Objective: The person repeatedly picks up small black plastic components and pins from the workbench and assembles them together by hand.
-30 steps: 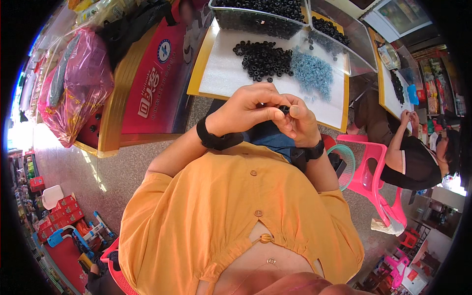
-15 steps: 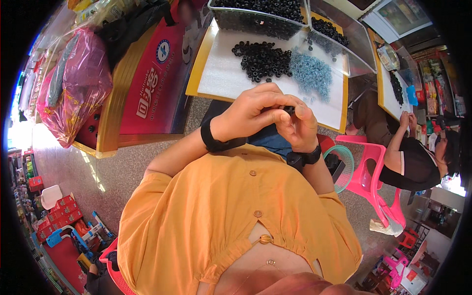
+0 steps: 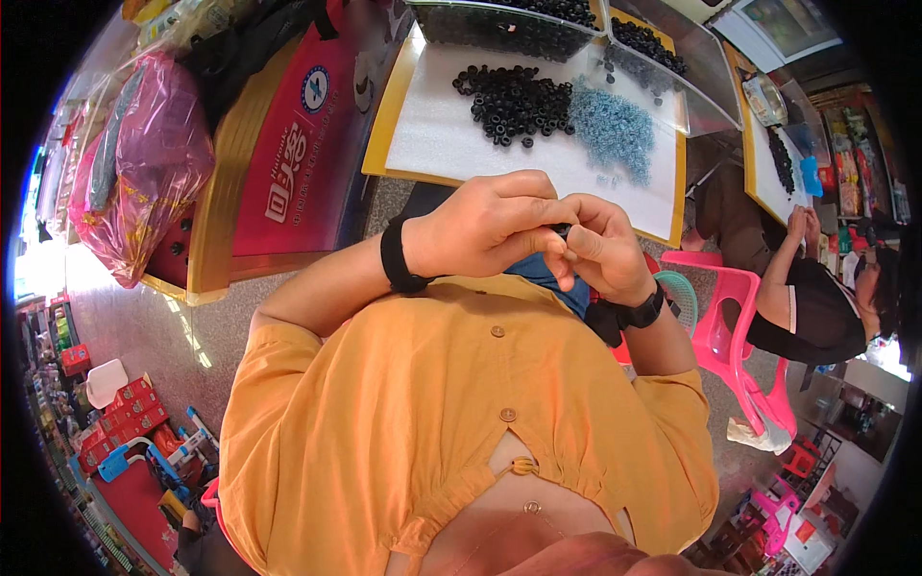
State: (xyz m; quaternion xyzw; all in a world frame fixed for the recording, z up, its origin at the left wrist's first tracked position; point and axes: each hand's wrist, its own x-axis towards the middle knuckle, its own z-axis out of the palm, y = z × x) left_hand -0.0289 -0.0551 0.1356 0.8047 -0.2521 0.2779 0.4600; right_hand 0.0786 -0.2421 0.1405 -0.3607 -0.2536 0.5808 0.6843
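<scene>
My left hand [image 3: 485,228] and my right hand [image 3: 611,252] meet in front of my chest, with fingertips pinched together. Between them is a small black round part [image 3: 561,229], mostly covered by fingers. It resembles the loose pieces on the table, and both hands appear to grip it. Just beyond my hands lies a heap of small black ring-shaped parts [image 3: 519,104] on a white work surface [image 3: 432,144] with a yellow edge. Touching its right side is a heap of small clear bluish pieces [image 3: 615,132].
Clear plastic bins [image 3: 509,40] of black parts stand along the table's far side. At right are a pink plastic chair [image 3: 722,331] and a green mesh basket [image 3: 680,300]. A co-worker [image 3: 816,307] sits at another table. A pink plastic bag [image 3: 144,163] lies on the left.
Both hands have come slightly lower and closer to my body, still together. The fingers now cover more of the black part. My right wrist has shifted a little to the right.
</scene>
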